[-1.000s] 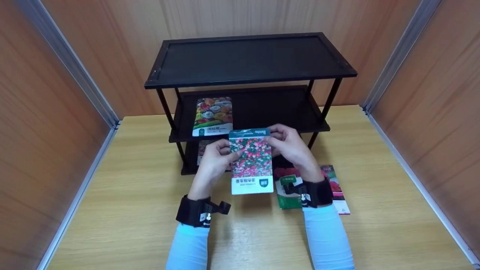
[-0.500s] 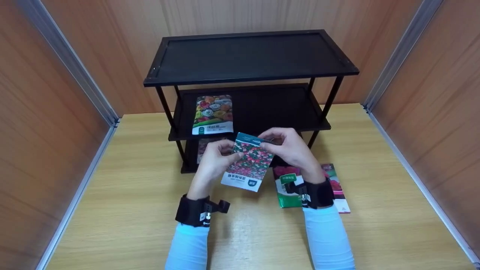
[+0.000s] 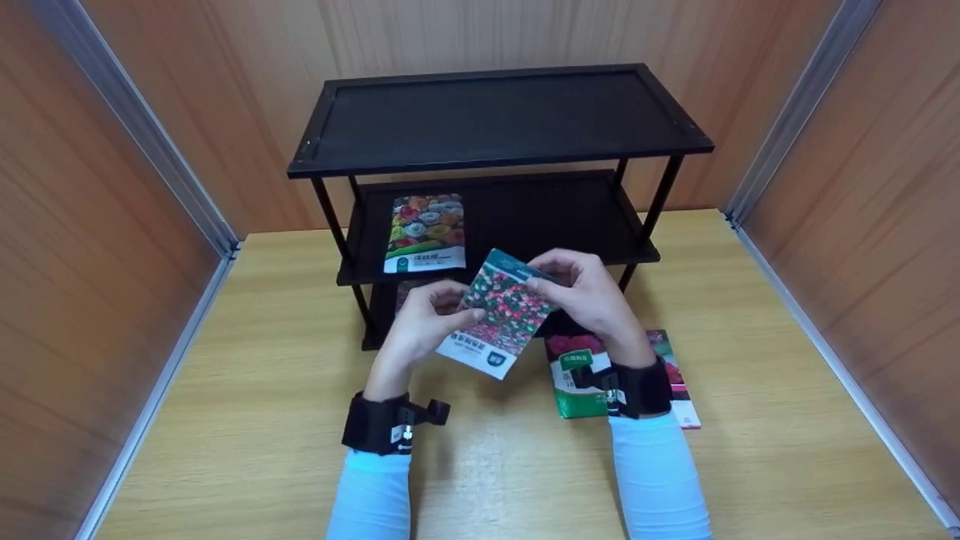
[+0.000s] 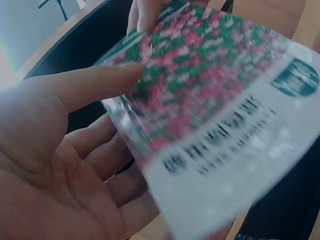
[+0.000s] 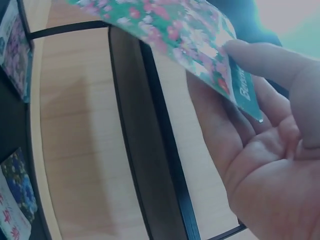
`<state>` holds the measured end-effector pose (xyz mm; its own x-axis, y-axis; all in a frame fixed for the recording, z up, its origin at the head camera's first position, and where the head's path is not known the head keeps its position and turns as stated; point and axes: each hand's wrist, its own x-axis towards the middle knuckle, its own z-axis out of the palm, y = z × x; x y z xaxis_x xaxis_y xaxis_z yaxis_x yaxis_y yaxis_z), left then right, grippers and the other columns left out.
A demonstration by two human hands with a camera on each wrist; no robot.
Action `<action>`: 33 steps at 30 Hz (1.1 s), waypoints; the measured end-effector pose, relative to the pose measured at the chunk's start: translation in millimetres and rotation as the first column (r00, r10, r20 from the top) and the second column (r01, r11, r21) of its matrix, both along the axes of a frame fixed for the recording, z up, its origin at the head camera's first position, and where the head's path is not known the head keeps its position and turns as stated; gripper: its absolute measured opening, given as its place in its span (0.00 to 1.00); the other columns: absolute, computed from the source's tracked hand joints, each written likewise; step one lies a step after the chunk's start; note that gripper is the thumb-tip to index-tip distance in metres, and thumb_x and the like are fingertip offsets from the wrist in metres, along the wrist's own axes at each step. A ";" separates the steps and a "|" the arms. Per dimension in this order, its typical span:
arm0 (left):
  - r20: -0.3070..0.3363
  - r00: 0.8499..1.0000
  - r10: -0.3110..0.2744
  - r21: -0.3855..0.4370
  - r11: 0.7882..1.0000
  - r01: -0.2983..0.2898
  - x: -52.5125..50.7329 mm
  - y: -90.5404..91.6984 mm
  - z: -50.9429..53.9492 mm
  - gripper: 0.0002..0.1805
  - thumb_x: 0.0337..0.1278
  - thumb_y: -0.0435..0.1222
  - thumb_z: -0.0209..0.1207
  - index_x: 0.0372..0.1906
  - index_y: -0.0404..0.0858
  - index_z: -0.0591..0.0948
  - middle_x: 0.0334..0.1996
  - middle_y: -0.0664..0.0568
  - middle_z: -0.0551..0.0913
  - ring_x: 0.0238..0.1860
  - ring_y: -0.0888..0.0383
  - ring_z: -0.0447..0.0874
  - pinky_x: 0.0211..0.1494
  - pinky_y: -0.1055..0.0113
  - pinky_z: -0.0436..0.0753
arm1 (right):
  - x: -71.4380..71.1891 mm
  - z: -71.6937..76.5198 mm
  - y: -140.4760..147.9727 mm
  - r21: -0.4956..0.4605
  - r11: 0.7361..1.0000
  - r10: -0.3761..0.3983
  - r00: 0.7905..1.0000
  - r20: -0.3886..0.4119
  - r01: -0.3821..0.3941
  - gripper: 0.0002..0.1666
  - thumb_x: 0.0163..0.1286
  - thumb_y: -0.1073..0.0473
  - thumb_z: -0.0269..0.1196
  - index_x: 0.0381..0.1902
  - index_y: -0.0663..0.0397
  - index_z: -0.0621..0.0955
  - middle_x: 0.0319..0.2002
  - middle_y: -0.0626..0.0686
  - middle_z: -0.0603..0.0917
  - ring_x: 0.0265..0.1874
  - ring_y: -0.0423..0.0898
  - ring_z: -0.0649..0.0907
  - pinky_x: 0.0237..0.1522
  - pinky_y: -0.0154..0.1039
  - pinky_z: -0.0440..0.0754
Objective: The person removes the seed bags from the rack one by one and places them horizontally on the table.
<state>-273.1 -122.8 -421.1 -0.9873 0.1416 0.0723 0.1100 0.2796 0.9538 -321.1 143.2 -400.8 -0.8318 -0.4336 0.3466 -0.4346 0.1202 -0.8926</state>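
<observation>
A seed packet [image 3: 510, 307] printed with pink and white flowers is held above the table, in front of the black rack, tilted with its green end up. My left hand [image 3: 420, 326] pinches its left edge, the thumb [image 4: 115, 82] on the printed face and the fingers behind. My right hand [image 3: 589, 292] pinches the green end between thumb [image 5: 260, 57] and fingers, at the upper right. In the head view the packet's lettering is upside down.
The black rack [image 3: 495, 120] has three levels. A seed packet [image 3: 426, 232] with colourful blooms lies on its middle shelf, and another sits partly hidden below. A green-and-white packet [image 3: 581, 405] and a pink-flowered packet [image 3: 679, 382] lie on the table under my right wrist.
The packet has turned from upright to a slant, its white end swinging left and its green end slightly right. Both hands keep their hold and have shifted only a little.
</observation>
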 end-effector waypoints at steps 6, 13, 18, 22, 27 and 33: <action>-0.054 0.998 0.023 0.029 0.999 -0.022 1.9 -14.8 -1.8 0.14 0.60 0.35 0.72 0.50 0.38 0.87 0.44 0.49 0.89 0.44 0.52 0.86 0.49 0.61 0.83 | -0.6 1.1 2.9 -0.135 0.990 -0.040 0.997 0.072 0.049 0.09 0.72 0.67 0.66 0.48 0.66 0.82 0.41 0.59 0.87 0.35 0.49 0.87 0.40 0.37 0.86; -0.076 0.997 0.030 0.055 0.998 -0.026 1.6 -15.4 -1.8 0.08 0.64 0.33 0.67 0.45 0.36 0.88 0.41 0.46 0.87 0.42 0.50 0.84 0.45 0.61 0.82 | -1.9 1.0 3.0 -0.176 0.982 -0.047 0.989 0.140 0.072 0.08 0.73 0.68 0.65 0.47 0.66 0.80 0.40 0.59 0.85 0.33 0.47 0.85 0.40 0.36 0.85; -0.074 0.997 0.027 0.043 0.999 -0.024 1.4 -14.4 -0.9 0.06 0.65 0.32 0.67 0.44 0.36 0.88 0.42 0.45 0.87 0.43 0.50 0.84 0.47 0.60 0.82 | -2.2 1.9 4.4 -0.126 0.989 -0.049 0.984 0.173 0.072 0.08 0.72 0.69 0.63 0.47 0.62 0.79 0.41 0.58 0.84 0.34 0.48 0.85 0.39 0.36 0.84; -0.088 0.996 0.020 0.021 1.000 -0.018 2.7 -16.2 -0.5 0.08 0.64 0.33 0.68 0.45 0.35 0.88 0.42 0.45 0.87 0.42 0.50 0.84 0.46 0.61 0.83 | -1.9 2.5 5.5 -0.084 0.994 -0.051 0.982 0.180 0.067 0.10 0.72 0.68 0.64 0.49 0.62 0.79 0.43 0.59 0.84 0.37 0.49 0.86 0.41 0.37 0.85; -0.083 0.996 0.013 -0.020 1.000 -0.015 5.8 -18.4 1.9 0.07 0.63 0.32 0.68 0.45 0.37 0.89 0.42 0.47 0.87 0.43 0.51 0.85 0.48 0.60 0.84 | -2.0 1.8 8.9 -0.045 0.997 -0.052 0.990 0.132 0.059 0.14 0.71 0.67 0.66 0.53 0.63 0.78 0.46 0.60 0.85 0.42 0.50 0.86 0.46 0.37 0.85; -0.098 0.995 -0.018 -0.073 0.997 0.011 7.7 -17.4 2.6 0.06 0.63 0.30 0.68 0.43 0.38 0.89 0.40 0.48 0.88 0.41 0.52 0.87 0.46 0.61 0.85 | 0.0 1.7 12.3 -0.003 0.999 -0.032 0.998 0.059 0.032 0.19 0.69 0.65 0.70 0.55 0.64 0.80 0.48 0.58 0.85 0.44 0.51 0.86 0.48 0.38 0.85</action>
